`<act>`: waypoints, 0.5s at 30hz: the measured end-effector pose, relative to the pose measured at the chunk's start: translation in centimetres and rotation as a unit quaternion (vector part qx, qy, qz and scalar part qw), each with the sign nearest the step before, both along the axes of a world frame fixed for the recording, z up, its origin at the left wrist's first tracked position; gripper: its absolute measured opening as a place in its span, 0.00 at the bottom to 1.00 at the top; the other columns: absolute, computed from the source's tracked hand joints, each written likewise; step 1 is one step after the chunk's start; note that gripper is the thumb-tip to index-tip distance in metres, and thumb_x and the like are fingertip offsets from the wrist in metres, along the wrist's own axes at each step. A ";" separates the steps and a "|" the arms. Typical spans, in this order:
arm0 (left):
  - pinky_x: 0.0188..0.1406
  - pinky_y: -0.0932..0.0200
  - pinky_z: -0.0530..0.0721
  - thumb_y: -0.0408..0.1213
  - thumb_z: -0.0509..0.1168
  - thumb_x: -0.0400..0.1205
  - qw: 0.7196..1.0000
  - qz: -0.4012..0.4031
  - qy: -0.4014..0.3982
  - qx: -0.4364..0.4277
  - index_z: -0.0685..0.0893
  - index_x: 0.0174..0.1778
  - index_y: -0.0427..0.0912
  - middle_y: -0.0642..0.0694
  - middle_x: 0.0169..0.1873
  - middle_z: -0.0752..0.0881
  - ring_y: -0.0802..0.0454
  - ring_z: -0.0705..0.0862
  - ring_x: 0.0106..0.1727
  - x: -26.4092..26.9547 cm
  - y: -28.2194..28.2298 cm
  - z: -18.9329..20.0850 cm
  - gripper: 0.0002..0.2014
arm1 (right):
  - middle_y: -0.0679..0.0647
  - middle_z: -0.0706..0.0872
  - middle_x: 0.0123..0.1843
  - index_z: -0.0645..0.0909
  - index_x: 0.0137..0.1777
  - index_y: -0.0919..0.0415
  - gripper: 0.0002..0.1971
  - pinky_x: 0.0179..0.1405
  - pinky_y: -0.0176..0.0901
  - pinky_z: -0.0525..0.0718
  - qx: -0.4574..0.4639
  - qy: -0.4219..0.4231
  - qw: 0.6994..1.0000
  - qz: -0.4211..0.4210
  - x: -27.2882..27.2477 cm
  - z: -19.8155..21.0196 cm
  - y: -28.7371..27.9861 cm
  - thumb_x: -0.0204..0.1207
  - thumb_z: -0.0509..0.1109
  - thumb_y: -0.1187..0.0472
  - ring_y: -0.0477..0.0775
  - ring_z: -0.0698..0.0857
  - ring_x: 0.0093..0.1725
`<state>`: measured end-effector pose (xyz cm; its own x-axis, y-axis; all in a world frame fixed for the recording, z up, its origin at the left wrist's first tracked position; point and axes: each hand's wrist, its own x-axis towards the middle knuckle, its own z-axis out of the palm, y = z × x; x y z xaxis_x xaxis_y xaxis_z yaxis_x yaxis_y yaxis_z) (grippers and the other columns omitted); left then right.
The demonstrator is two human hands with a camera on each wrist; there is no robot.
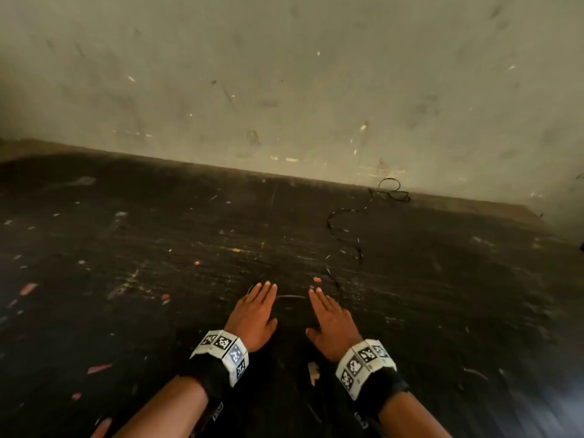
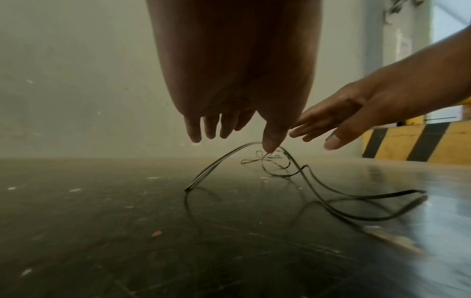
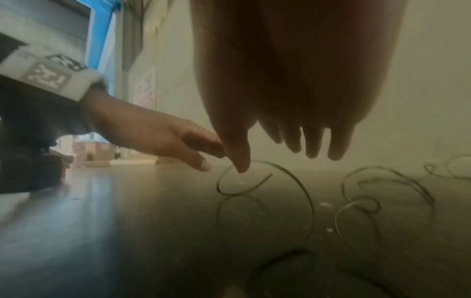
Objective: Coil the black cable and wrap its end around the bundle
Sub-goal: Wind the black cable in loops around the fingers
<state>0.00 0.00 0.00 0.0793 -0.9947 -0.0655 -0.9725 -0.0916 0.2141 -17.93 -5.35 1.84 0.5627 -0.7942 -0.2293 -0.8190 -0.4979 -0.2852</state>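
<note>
A thin black cable point(image 1: 344, 235) snakes over the dark floor from a small tangle by the wall point(image 1: 393, 192) down to a short arc between my hands. My left hand point(image 1: 257, 308) and right hand point(image 1: 330, 314) hover palm down side by side, fingers straight, holding nothing. In the left wrist view the left hand point(image 2: 229, 125) hangs over springy cable loops point(image 2: 305, 181), its thumb tip close to one arc; whether they touch is unclear. The right wrist view shows the right hand point(image 3: 293, 145) above a curled loop point(image 3: 288, 181), with the left hand point(image 3: 165, 139) beside it.
A scuffed pale wall point(image 1: 284, 90) rises at the far edge of the floor point(image 1: 126, 279), which is littered with small scraps. A yellow-and-black striped barrier point(image 2: 407, 143) stands off to the right. A blue frame point(image 3: 102, 30) stands to the left.
</note>
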 end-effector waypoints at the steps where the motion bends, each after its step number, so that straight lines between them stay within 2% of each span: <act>1: 0.80 0.52 0.53 0.45 0.56 0.84 1.000 0.004 -0.003 0.002 0.46 0.83 0.41 0.45 0.85 0.50 0.49 0.47 0.84 0.3 -0.6 -0.3 0.35 | 0.53 0.44 0.87 0.40 0.83 0.53 0.41 0.81 0.56 0.53 0.003 -0.008 1.000 -0.007 0.3 -0.3 -0.4 0.79 0.64 0.56 0.55 0.48 0.85; 4: 0.79 0.53 0.53 0.43 0.56 0.84 1.000 0.011 -0.009 0.003 0.52 0.83 0.41 0.44 0.84 0.56 0.48 0.50 0.84 1.1 -1.5 -1.3 0.32 | 0.54 0.50 0.86 0.41 0.83 0.53 0.41 0.81 0.55 0.52 0.012 -0.023 1.000 -0.015 0.9 -1.4 -1.5 0.79 0.65 0.58 0.54 0.50 0.84; 6: 0.78 0.53 0.56 0.42 0.57 0.84 1.000 0.013 0.008 -0.009 0.61 0.81 0.42 0.43 0.81 0.65 0.48 0.57 0.83 1.4 -2.0 -1.6 0.28 | 0.54 0.58 0.84 0.47 0.83 0.53 0.38 0.81 0.54 0.54 0.015 -0.038 0.999 -0.019 1.3 -2.1 -2.1 0.78 0.65 0.58 0.55 0.56 0.83; 8: 0.74 0.55 0.63 0.40 0.59 0.83 0.999 0.011 0.023 -0.036 0.71 0.75 0.45 0.44 0.73 0.76 0.49 0.70 0.76 1.5 -1.9 -1.5 0.23 | 0.53 0.67 0.80 0.57 0.81 0.52 0.32 0.80 0.51 0.57 0.008 -0.058 0.998 -0.031 1.2 -2.3 -2.2 0.78 0.65 0.58 0.54 0.63 0.80; 10: 0.66 0.58 0.70 0.40 0.60 0.82 0.997 -0.008 0.045 -0.055 0.80 0.67 0.48 0.47 0.63 0.84 0.51 0.78 0.66 1.6 -1.3 -1.7 0.16 | 0.52 0.77 0.71 0.72 0.71 0.51 0.20 0.76 0.48 0.64 -0.022 -0.067 0.997 -0.006 1.0 -2.5 -1.9 0.79 0.64 0.57 0.53 0.71 0.74; 12: 0.57 0.60 0.75 0.41 0.62 0.81 0.991 -0.011 0.106 -0.076 0.86 0.57 0.48 0.47 0.53 0.87 0.51 0.83 0.58 1.6 -0.5 -1.0 0.12 | 0.52 0.83 0.61 0.80 0.60 0.51 0.11 0.69 0.46 0.71 -0.040 -0.083 0.995 0.031 0.6 -1.6 -1.4 0.81 0.61 0.56 0.52 0.78 0.65; 15: 0.50 0.59 0.82 0.40 0.67 0.78 0.964 0.008 0.233 -0.129 0.89 0.45 0.46 0.50 0.42 0.89 0.57 0.86 0.46 1.3 1.1 0.9 0.06 | 0.52 0.88 0.51 0.84 0.53 0.53 0.09 0.58 0.49 0.81 -0.039 -0.175 0.982 0.055 -0.8 0.9 -0.8 0.80 0.63 0.57 0.49 0.84 0.52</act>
<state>1.34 1.13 0.93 0.1159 -0.9815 0.1521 -0.7636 0.0098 0.6456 -18.74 -6.11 2.77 0.6802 -0.7311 0.0529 -0.6169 -0.6100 -0.4974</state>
